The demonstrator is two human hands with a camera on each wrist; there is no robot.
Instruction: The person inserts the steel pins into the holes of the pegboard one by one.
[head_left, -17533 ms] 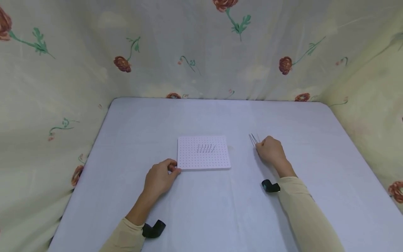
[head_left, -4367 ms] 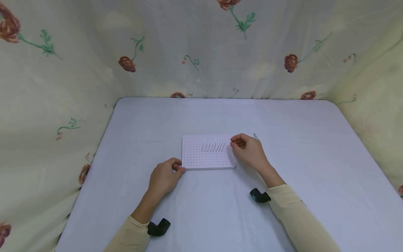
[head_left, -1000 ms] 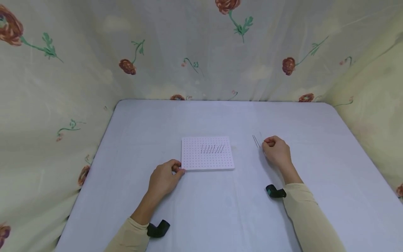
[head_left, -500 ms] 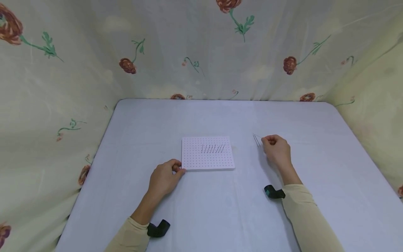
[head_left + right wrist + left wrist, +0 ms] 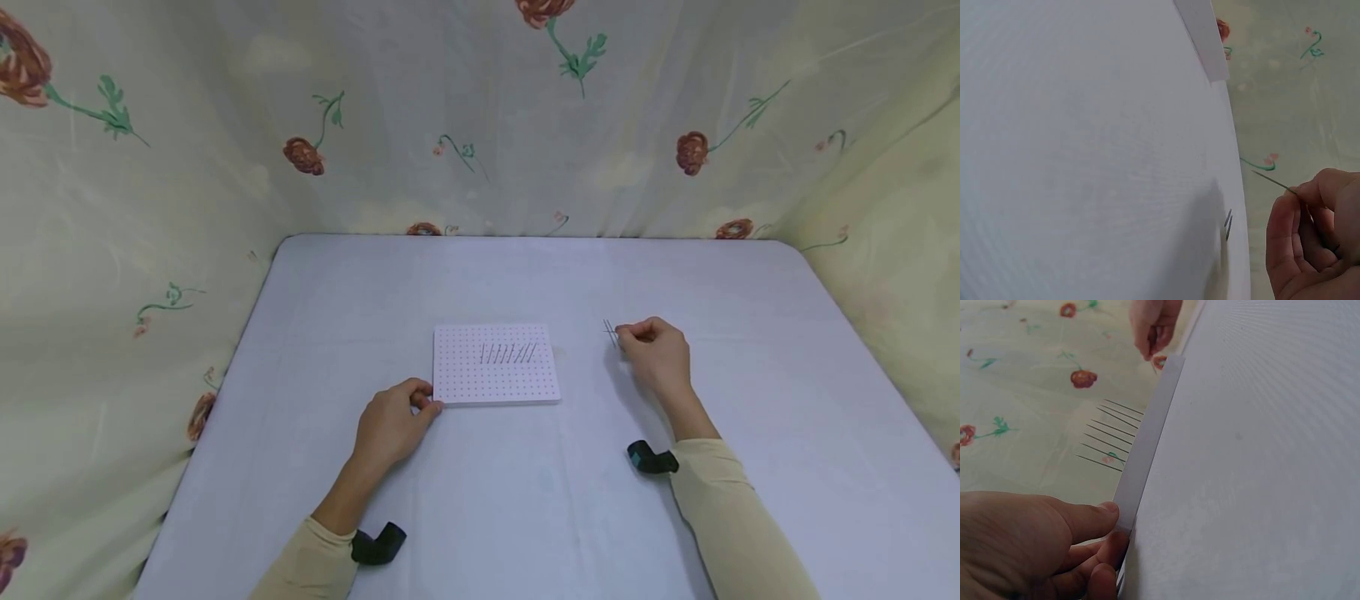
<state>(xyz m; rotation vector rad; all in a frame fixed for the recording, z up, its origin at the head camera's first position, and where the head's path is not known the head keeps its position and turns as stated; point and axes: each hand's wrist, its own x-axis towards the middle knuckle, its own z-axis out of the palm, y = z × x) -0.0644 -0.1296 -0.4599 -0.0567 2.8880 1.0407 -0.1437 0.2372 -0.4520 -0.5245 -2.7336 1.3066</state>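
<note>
A white perforated board (image 5: 495,387) lies mid-table, with several thin metal pins (image 5: 508,354) standing in a row in its holes; the left wrist view shows these pins (image 5: 1110,434) jutting from its face. My left hand (image 5: 390,421) holds the board's near left corner between thumb and fingers. To the right of the board, my right hand (image 5: 658,357) pinches one metal pin (image 5: 1272,181) between thumb and fingertips, raised off the cloth and pointing left. Two more loose pins (image 5: 1228,225) lie on the cloth beneath it.
A white cloth (image 5: 480,500) covers the table, and a floral curtain (image 5: 525,167) hangs behind and at both sides. Black wrist-camera mounts (image 5: 378,543) stick out from both sleeves, low over the cloth.
Since the oldest frame, the board has gained pins and fewer lie loose. Over the last second, the right hand's pin has swung from pointing up to pointing left. The left hand keeps its place.
</note>
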